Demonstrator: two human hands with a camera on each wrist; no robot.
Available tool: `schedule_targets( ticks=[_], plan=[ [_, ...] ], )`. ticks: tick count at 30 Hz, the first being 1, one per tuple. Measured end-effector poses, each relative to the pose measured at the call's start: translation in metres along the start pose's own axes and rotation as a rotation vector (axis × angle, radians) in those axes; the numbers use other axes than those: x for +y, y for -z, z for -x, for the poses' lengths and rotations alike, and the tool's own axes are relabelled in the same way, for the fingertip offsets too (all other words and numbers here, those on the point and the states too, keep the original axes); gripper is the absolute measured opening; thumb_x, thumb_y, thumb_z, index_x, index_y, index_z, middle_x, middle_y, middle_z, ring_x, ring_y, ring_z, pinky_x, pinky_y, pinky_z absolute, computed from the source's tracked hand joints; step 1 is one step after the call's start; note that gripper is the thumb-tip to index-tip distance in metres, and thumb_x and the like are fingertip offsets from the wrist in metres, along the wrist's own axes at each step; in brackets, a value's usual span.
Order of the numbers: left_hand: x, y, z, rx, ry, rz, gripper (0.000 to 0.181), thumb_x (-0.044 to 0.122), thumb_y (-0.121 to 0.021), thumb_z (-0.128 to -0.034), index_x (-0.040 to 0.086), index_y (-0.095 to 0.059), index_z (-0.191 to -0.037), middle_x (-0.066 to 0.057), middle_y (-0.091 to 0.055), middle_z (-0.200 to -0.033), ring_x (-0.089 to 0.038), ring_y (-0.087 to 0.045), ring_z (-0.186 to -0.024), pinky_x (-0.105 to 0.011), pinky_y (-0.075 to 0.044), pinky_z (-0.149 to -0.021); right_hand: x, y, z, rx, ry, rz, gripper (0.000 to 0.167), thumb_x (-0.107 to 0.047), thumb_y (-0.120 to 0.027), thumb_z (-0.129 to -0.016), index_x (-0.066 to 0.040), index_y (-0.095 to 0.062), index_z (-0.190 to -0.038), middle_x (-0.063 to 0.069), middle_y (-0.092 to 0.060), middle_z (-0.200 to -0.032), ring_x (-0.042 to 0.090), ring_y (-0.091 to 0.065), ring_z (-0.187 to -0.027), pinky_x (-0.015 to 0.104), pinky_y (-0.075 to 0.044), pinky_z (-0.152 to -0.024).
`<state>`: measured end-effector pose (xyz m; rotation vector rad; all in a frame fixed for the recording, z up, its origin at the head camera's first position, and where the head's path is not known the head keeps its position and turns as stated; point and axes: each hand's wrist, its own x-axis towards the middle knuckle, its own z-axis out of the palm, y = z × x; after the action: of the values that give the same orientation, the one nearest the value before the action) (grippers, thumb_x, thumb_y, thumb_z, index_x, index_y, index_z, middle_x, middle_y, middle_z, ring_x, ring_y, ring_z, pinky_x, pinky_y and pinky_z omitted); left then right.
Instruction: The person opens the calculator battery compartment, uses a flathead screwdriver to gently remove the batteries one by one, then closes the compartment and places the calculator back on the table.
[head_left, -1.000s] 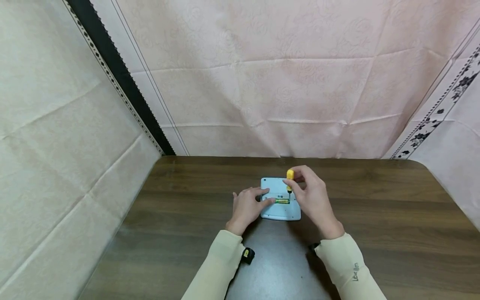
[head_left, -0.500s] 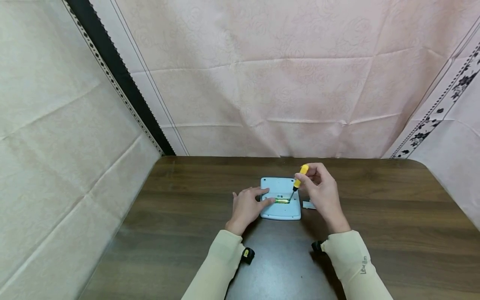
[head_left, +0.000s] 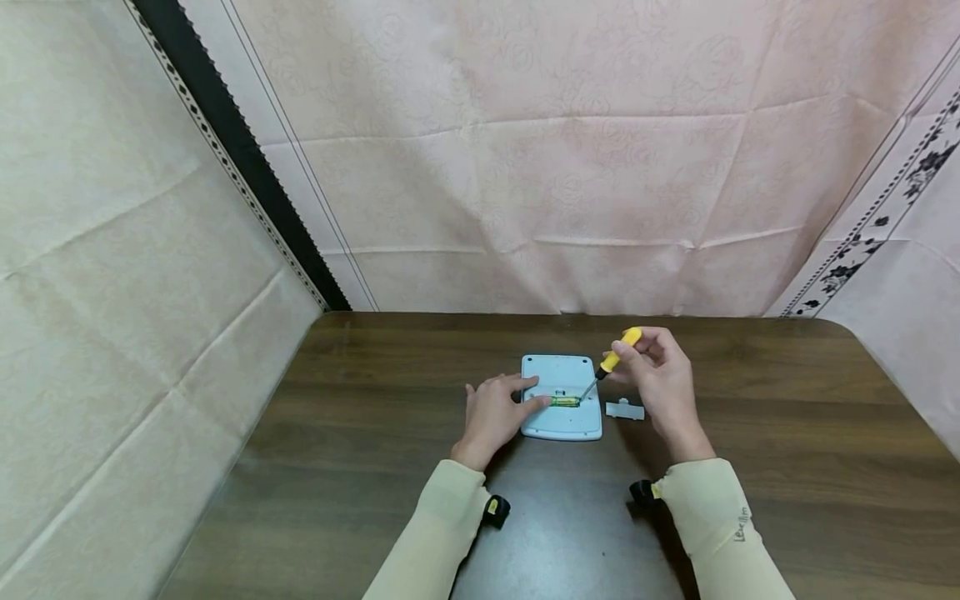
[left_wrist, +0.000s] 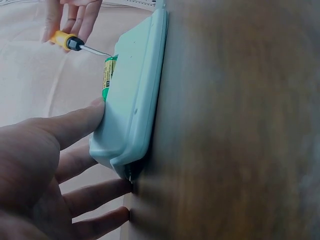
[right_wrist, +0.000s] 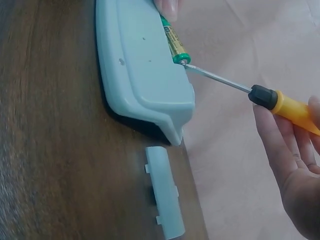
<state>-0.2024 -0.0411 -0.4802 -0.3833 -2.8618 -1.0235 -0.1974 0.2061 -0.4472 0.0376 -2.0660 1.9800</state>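
Observation:
A light-blue plastic device (head_left: 562, 425), calculator-like, lies on the table with its back up. A green battery (head_left: 566, 402) sits in its open compartment. My left hand (head_left: 497, 417) rests at the device's left side; the thumb touches the battery's left end and the other fingers stretch along the edge. My right hand (head_left: 660, 379) holds a screwdriver (head_left: 621, 349) by its yellow handle, tilted to the right. The screwdriver's metal tip (right_wrist: 192, 68) is at the battery's right end. The right wrist view shows the battery (right_wrist: 175, 42) sitting slanted, this end raised.
A small light-blue battery cover (head_left: 625, 409) with tabs lies just right of the device. The brown wooden table (head_left: 375, 417) runs back to a pale cloth hanging (head_left: 562, 183). More cloth hangs at the left and right.
My right hand has moved right and leaned the screwdriver from upright to slanted, its tip staying at the battery's end. This uncovers the battery cover. The left hand has stayed still.

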Motion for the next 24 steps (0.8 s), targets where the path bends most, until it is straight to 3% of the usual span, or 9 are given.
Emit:
schedule_targets(
  ticks=[6, 13, 18, 24],
  plan=[
    [0.0, 0.0, 0.0, 0.004, 0.003, 0.015, 0.043, 0.042, -0.081, -0.0956, 0.019, -0.078, -0.132, -0.011, -0.069, -0.139, -0.038, -0.056, -0.139, -0.084, -0.019, -0.111, 0.001, 0.004, 0.0, -0.002, -0.057, -0.077, 0.046, -0.016, -0.076, -0.101, 0.004, -0.051, -0.133, 0.012, -0.062, -0.11, 0.013, -0.078, -0.095, 0.034, -0.062, -0.078],
    [0.001, 0.001, 0.001, 0.0, 0.005, 0.017, 0.042, 0.041, -0.081, -0.0961, 0.019, -0.078, -0.132, -0.01, -0.069, -0.14, -0.038, -0.056, -0.139, -0.084, -0.019, -0.111, -0.002, 0.005, 0.0, -0.029, -0.067, -0.048, 0.046, -0.018, -0.077, -0.101, 0.004, -0.052, -0.133, 0.012, -0.061, -0.109, 0.013, -0.078, -0.095, 0.036, -0.062, -0.08],
    [0.0, 0.0, 0.001, -0.005, 0.006, 0.012, 0.042, 0.042, -0.08, -0.0964, 0.019, -0.078, -0.132, -0.011, -0.068, -0.141, -0.038, -0.056, -0.139, -0.084, -0.02, -0.111, -0.008, 0.006, 0.002, -0.028, -0.036, -0.047, 0.041, -0.017, -0.077, -0.1, 0.002, -0.055, -0.129, 0.011, -0.064, -0.109, 0.013, -0.078, -0.094, 0.036, -0.062, -0.081],
    [0.001, 0.002, 0.001, -0.009, 0.01, 0.026, 0.043, 0.042, -0.08, -0.0966, 0.019, -0.077, -0.133, -0.01, -0.068, -0.142, -0.037, -0.055, -0.14, -0.083, -0.018, -0.112, -0.019, 0.011, 0.001, 0.004, 0.063, -0.075, 0.04, -0.011, -0.077, -0.099, 0.006, -0.055, -0.128, 0.011, -0.068, -0.109, 0.014, -0.077, -0.094, 0.034, -0.061, -0.082]
  ],
)
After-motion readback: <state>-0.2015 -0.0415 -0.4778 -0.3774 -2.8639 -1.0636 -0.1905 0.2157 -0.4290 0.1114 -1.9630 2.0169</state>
